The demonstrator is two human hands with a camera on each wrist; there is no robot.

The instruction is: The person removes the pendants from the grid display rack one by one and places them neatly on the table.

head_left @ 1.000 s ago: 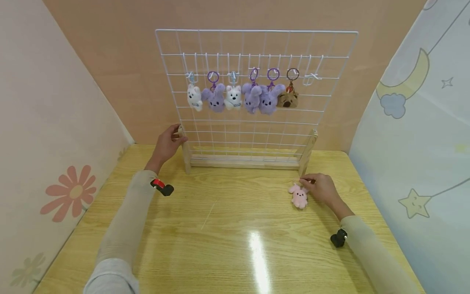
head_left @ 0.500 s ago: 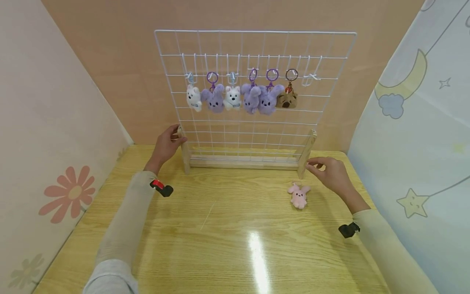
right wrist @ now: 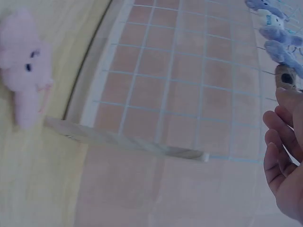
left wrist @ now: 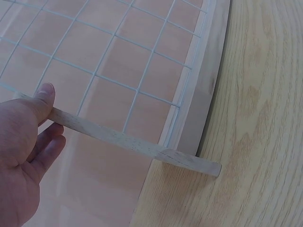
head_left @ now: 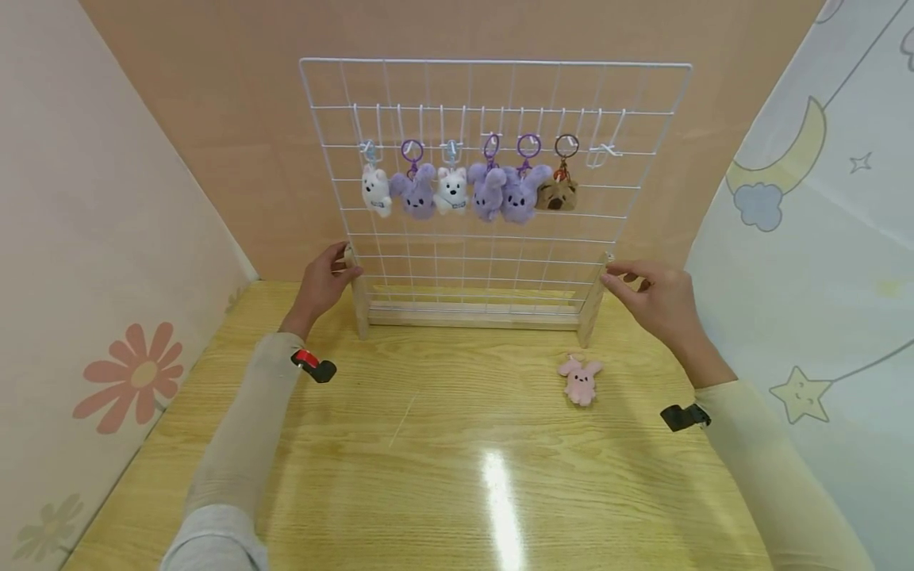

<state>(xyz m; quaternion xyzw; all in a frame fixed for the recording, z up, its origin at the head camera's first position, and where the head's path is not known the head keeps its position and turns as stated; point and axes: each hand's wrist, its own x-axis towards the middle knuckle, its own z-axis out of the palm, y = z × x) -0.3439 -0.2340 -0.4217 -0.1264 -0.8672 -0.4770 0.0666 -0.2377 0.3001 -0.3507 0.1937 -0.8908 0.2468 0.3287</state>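
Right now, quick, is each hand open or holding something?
Left hand: closed, pinching the left wooden post.
Right hand: open, fingers loosely bent, holding nothing, near the right wooden post.

White glare (head_left: 504,507) streaks the bright table (head_left: 400,484), and the right wrist view looks hazy.

The right grip (head_left: 657,297), at the pink plush rabbit (head_left: 581,386) a second ago, has left it and risen past the lower part of the right wooden upright (head_left: 593,305) to near the upper end. The rabbit now lies below the grip and well apart from it, the ear (head_left: 594,369) nearest the grip uncovered.
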